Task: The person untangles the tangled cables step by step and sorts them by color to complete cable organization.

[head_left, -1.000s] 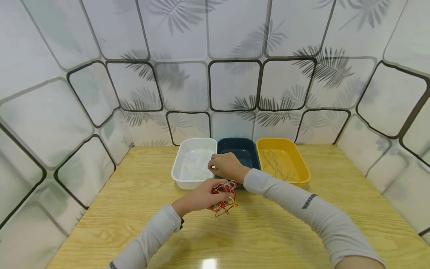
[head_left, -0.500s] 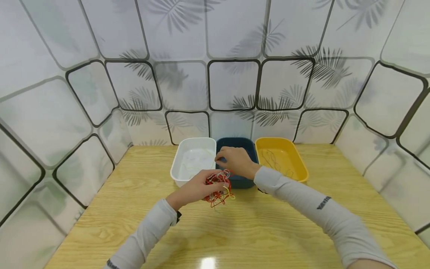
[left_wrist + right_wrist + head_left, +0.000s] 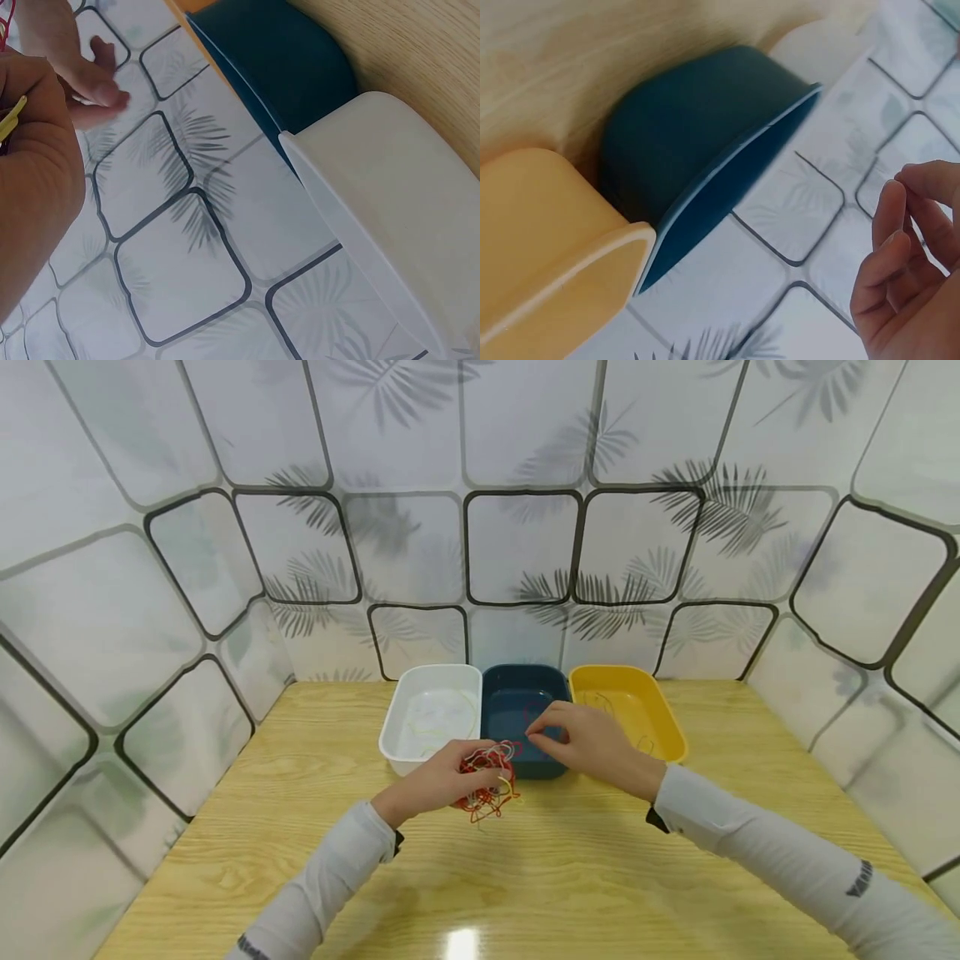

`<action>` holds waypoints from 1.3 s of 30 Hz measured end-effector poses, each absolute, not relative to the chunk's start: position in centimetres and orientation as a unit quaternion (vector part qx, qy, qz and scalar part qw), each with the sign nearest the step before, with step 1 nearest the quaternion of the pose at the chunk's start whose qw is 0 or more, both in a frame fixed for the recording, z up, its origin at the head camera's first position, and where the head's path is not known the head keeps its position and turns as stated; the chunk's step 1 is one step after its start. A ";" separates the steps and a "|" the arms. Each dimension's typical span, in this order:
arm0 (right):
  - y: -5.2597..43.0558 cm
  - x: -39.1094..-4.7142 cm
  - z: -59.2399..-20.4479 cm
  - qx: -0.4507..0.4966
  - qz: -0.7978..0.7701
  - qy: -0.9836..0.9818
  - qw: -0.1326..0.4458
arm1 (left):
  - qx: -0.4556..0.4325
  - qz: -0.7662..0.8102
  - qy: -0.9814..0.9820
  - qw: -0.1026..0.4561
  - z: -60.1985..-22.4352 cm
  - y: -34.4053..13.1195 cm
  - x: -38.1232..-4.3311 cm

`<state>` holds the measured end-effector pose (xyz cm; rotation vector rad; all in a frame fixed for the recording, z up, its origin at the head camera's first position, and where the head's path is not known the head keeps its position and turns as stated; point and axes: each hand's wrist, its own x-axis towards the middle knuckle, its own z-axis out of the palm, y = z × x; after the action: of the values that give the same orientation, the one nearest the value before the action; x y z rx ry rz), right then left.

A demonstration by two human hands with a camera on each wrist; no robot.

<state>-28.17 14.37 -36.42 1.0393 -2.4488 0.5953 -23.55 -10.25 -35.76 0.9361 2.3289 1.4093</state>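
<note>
My left hand holds a tangle of red, white and yellow strings just in front of the white and blue bins. In the left wrist view, a short yellow string end pokes out by this hand. My right hand hovers above the front of the dark blue bin, its fingers loosely bent. Thumb and index tips meet or nearly meet in the right wrist view, and no string shows between them. Pale yellow strings lie in the white bin; faint red strands show in the blue one.
At the right end of the row stands a yellow bin with thin dark strands inside. All three bins stand side by side on the wooden table, near the patterned back wall.
My right hand has moved right, from the white bin's edge to over the blue bin. My left hand shifted slightly back and left, then stayed nearly still with the tangle.
</note>
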 end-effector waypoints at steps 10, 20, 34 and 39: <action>17.5 -24.2 -35.3 0.362 0.239 -0.874 0.217 | 0.334 0.476 0.805 0.117 -35.3 -9.3 -23.3; 18.1 -22.1 -35.0 0.340 0.274 -0.876 0.205 | 0.340 0.475 0.801 0.135 -35.8 -8.4 -23.7; 15.2 -21.1 -35.1 0.345 0.426 -0.830 0.108 | 0.371 0.463 0.787 0.169 -35.8 -7.5 -23.5; 15.0 -20.8 -35.0 0.367 0.443 -0.809 0.121 | 0.374 0.459 0.789 0.164 -35.7 -7.5 -23.6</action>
<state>-20.78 15.03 -35.00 1.0726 -2.3621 1.2936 -23.57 -7.54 -35.71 1.0665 2.2483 1.3083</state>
